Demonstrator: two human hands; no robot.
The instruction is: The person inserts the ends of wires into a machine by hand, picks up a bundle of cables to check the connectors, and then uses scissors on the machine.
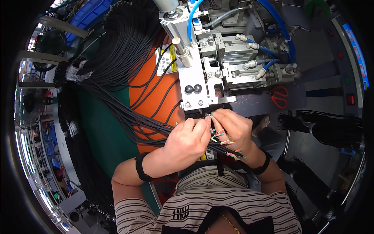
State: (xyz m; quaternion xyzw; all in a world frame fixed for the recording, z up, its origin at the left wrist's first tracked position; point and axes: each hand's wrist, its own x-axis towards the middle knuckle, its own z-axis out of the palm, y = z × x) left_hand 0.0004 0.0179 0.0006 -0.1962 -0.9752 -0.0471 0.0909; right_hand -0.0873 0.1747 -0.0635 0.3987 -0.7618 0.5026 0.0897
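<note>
Centre of the frame, just below the metal machine (218,66): both hands close together, nearly touching. Left hand (187,138) curled into a loose fist around a bundle of thin black cables (152,124), fingers wrapped over them. Right hand (233,128) with fingertips pinched together on the stripped end of one cable (210,116), held right at the lower edge of the machine's bright plate (194,84).

Long axis of the gripped cables running from upper left to lower right: out of a thick black mass (128,43) in the upper left of the frame, down across the orange panel (156,97) and green surface (105,128), through the left fist. Cut ends with short coloured wires (230,144) poking out toward the lower right, fanned under the right palm. Pinched end pointing up toward the machine.

Black bands on both wrists. Blue air hoses (276,27) looping over the machine in the upper middle. Red-handled scissors (279,96) lying to the right of centre. More black cable bunches (327,128) at the right edge, well apart from the hands.
</note>
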